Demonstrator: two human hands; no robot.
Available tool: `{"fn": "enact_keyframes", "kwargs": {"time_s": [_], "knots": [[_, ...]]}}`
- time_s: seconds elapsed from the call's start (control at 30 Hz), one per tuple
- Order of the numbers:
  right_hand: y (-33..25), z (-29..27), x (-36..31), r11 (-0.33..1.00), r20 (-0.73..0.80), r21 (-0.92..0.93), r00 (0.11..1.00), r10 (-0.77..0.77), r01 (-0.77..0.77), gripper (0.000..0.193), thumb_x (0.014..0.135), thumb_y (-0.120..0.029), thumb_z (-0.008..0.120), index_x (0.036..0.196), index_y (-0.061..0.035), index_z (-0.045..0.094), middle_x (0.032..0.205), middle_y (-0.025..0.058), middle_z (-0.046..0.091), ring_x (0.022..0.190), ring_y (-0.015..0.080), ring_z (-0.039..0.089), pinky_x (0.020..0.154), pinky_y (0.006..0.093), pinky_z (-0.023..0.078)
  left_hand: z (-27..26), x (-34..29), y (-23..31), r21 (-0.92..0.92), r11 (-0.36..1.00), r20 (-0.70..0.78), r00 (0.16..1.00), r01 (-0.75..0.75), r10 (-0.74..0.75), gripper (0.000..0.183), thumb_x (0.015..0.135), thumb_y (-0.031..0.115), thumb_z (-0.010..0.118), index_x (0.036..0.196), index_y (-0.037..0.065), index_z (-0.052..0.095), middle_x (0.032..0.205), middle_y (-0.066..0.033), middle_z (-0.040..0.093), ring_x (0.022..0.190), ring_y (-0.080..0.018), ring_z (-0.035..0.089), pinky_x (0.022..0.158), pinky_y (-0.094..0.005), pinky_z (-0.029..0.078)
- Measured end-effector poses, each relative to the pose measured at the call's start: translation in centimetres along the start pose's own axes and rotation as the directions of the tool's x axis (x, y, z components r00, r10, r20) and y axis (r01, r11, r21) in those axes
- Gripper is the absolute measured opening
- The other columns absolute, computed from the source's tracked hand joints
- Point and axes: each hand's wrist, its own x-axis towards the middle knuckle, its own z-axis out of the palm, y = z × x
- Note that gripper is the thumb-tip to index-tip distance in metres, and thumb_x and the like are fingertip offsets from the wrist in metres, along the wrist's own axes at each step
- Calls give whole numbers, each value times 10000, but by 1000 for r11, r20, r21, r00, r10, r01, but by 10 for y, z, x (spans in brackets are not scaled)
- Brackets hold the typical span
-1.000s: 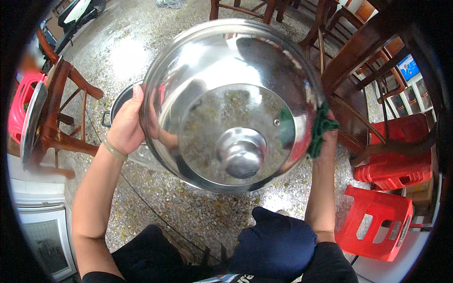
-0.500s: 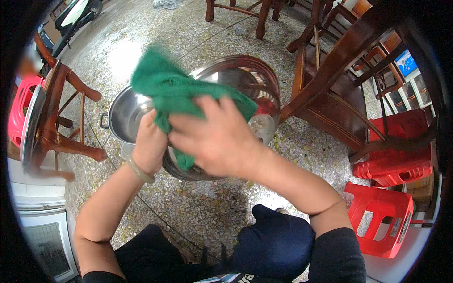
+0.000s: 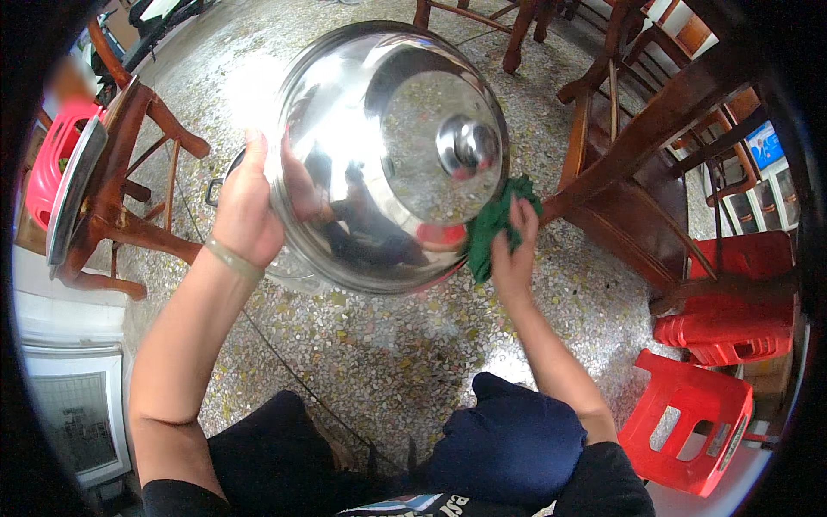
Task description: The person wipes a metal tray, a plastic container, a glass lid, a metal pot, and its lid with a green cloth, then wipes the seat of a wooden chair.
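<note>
A large shiny domed steel pot lid (image 3: 370, 146), with a see-through round panel and a steel knob (image 3: 468, 145), is held up between my hands, its outer side toward me. My left hand (image 3: 248, 214) grips the lid's left rim, thumb over the edge. On the lower right rim, my right hand (image 3: 515, 258) holds a bunched green cloth (image 3: 491, 234) against the edge. Part of a black pot handle (image 3: 214, 191) shows beside my left hand; the steel vessel behind is mostly hidden by the lid.
Dark wooden chairs (image 3: 603, 164) stand close on the right, with red plastic stools (image 3: 689, 414) below them. On the left is a wooden chair (image 3: 129, 185) with a flat round metal-rimmed thing (image 3: 76, 194) against it and a pink plastic stool (image 3: 60, 164). Speckled stone floor (image 3: 388, 370) lies underneath.
The lid is now raised and tilted toward me in both hands. My right hand with the green cloth has moved right to its rim; my left hand has shifted slightly left, onto the lid's edge.
</note>
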Motion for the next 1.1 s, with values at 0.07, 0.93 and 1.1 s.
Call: {"fn": "enact_keyframes", "kwargs": {"time_s": [0.07, 0.93, 1.1], "knots": [[-41, 6, -19, 942, 131, -257, 973, -189, 218, 519, 734, -32, 582, 1246, -72, 508, 1268, 164, 417, 1176, 323, 405, 1003, 403, 296, -4, 5, -7, -52, 999, 21, 1000, 6, -5, 338, 936, 463, 389, 937, 164, 546, 638, 41, 493, 553, -123, 498, 546, -328, 445], [71, -79, 29, 863, 136, -410, 915, 379, -296, 237, 823, -174, 604, 987, -5, 632, 982, 140, 625, 895, 254, 593, 783, 333, 444, -63, 18, -71, 103, 959, -244, 941, 264, -233, 472, 937, 505, 313, 896, 95, 542, 596, -38, 499, 480, -185, 503, 498, -397, 494], [68, -72, 16, 886, 170, -222, 879, 445, -406, 203, 829, -141, 603, 972, -1, 636, 921, 106, 640, 843, 185, 591, 751, 302, 450, -80, 56, -92, 81, 978, -284, 945, 193, -163, 476, 947, 483, 316, 923, 69, 551, 661, -54, 530, 510, -193, 521, 464, -375, 470]]}}
